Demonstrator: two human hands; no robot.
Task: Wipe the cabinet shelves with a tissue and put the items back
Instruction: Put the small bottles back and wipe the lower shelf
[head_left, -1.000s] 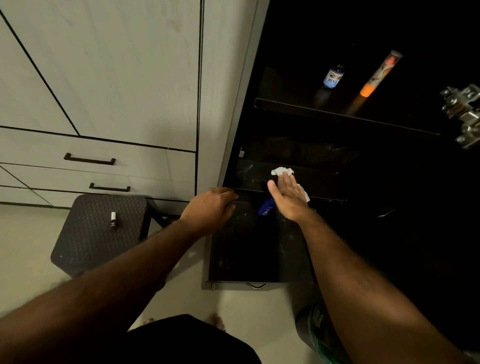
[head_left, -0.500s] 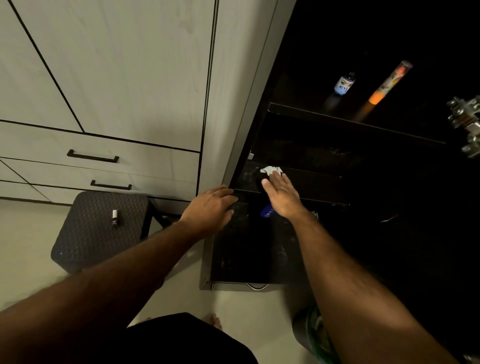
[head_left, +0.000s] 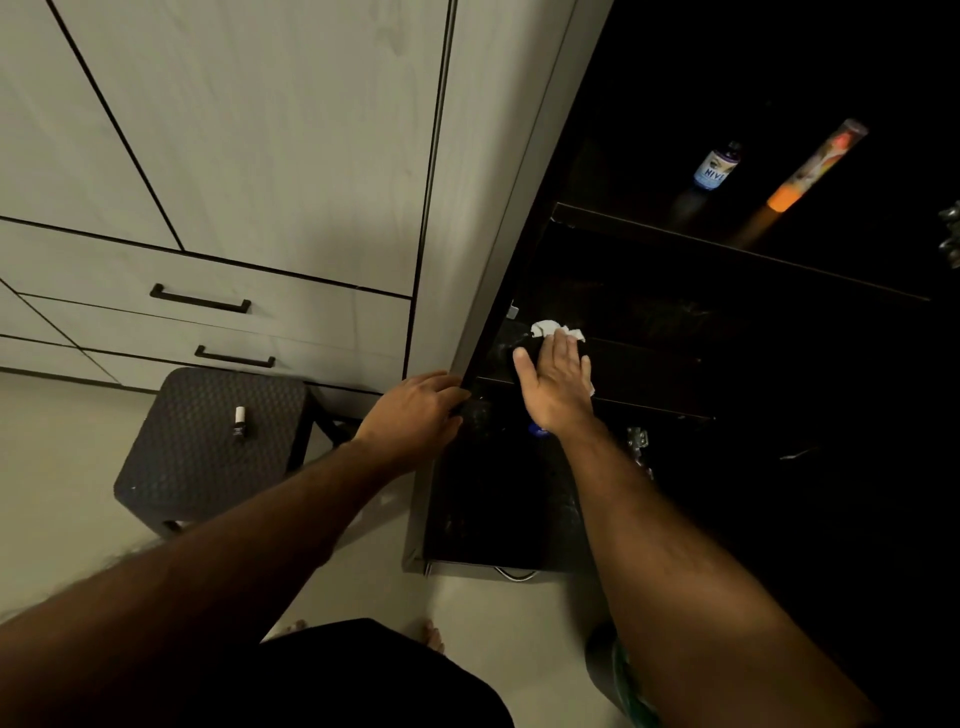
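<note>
Dim room, open cabinet (head_left: 675, 291) on the right, its inside very dark. Right hand (head_left: 558, 387) lies flat, fingers straight and together, pressing a white tissue (head_left: 550, 328) onto a low shelf (head_left: 644, 364) close to the cabinet's left wall; the crumpled tissue shows past the fingertips and at the hand's right edge. Left hand (head_left: 415, 415) rests on the front left corner of the cabinet frame, fingers loosely bent over the edge, holding nothing else. Just under the right wrist a small blue thing (head_left: 537, 429) peeks out; too hidden to say what it is. Below the hands a dark pulled-out drawer or lower shelf (head_left: 493, 509) reaches toward the viewer, dusty marks on its surface. On the upper shelf (head_left: 727, 249), further back and to the right, stands a small dark bottle (head_left: 717, 166) with a blue-and-white label, and just right of it a tall tube (head_left: 810, 166) with an orange base, leaning. The two stand apart from each other and well apart from the tissue. To the left, pale closed cabinet doors and two drawers with black bar handles (head_left: 200, 299). On the floor in front of them a dark woven stool (head_left: 208, 457), with a little white-capped bottle (head_left: 239, 422) standing on its seat. Bare toes (head_left: 434, 636) show on the pale floor near the bottom edge.
</note>
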